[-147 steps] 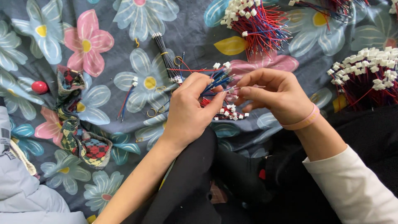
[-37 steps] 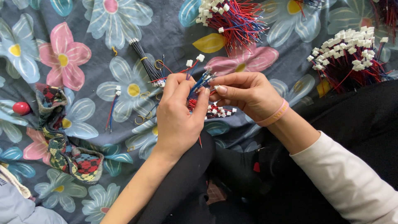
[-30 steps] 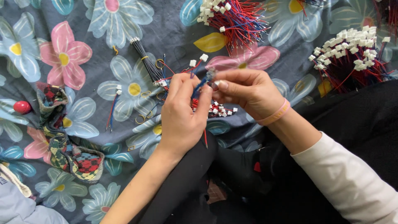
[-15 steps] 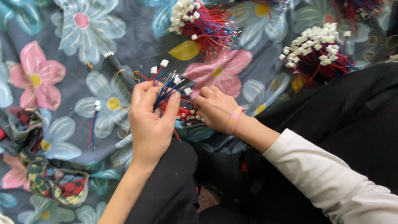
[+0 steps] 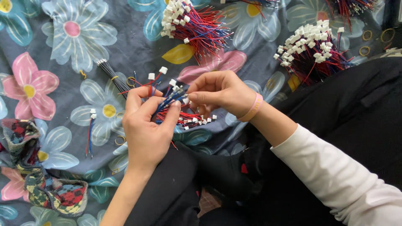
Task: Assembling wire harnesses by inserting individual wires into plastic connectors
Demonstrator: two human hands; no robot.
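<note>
Here a small bunch of red and blue wires is clamped upright in the left hand, its grip closed around the stems so the white plugs stand free. One plug is pinched by the right hand, fingertips closed on it. Just below the bunch, loose wires lie on the flowered cloth; above it lies a larger wire bundle.

Single head cam, worn by the person, looking almost straight down, close in. Left hand and right hand sit mid-frame over the flowered cloth. Person's dark lap fills the lower right. No second view, so no overlap.
</note>
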